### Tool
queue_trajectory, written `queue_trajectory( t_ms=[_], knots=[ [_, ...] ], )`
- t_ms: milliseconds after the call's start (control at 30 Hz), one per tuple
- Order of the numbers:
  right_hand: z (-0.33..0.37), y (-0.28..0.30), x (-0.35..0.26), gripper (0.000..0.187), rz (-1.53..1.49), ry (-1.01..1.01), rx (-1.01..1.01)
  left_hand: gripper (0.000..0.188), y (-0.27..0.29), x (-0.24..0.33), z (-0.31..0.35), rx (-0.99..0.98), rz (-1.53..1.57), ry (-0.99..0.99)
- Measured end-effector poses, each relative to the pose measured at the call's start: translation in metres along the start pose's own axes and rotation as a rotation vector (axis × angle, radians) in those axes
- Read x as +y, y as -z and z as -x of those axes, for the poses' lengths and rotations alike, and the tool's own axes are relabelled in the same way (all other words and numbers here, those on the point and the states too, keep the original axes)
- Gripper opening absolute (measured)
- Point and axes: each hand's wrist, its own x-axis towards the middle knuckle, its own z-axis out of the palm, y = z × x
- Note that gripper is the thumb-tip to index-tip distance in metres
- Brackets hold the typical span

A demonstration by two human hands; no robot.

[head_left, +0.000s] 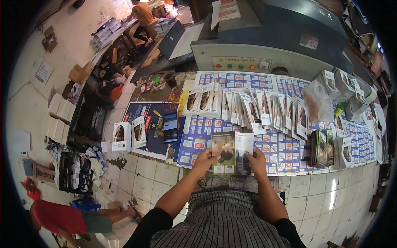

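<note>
Hands, left (205,158) and right (257,160), pinch a flat printed cardboard sleeve (231,152) by its lower corners, spread open above the surface's (289,155) near edge for folding.

From my remote view the scene is bright and evenly lit, with soft light that seems to come from above. Shadows are weak. On the white floor tiles (331,198) at the lower right I see a strong white glare stripe. The upper left of the frame is a little overexposed, and the pale floor there looks washed out. The fisheye lens bends straight edges strongly toward the rim, and the corners are fully black. The center is quite sharp, but details near the edges become soft and small print is not readable.
</note>
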Motion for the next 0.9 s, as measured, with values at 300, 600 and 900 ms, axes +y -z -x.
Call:
queue_trajectory(
  t_ms=[300, 600, 900],
  knots=[
    [0.003, 0.002, -0.001, 0.027, 0.355, 0.239, 0.195, 0.067, -0.028, 0.004, -0.013, 0.111, -1.387, -0.464],
    [0.001, 0.021, -0.027, 0.032, -0.073, -0.227, -0.379, 0.058, -0.032, -0.016, -0.021, -0.193, -1.464, -0.603],
    [0.001, -0.032, -0.013, 0.048, 0.836, 0.731, -0.032, 0.063, -0.016, -0.025, -0.028, -0.218, -1.277, -0.511]
  ],
)
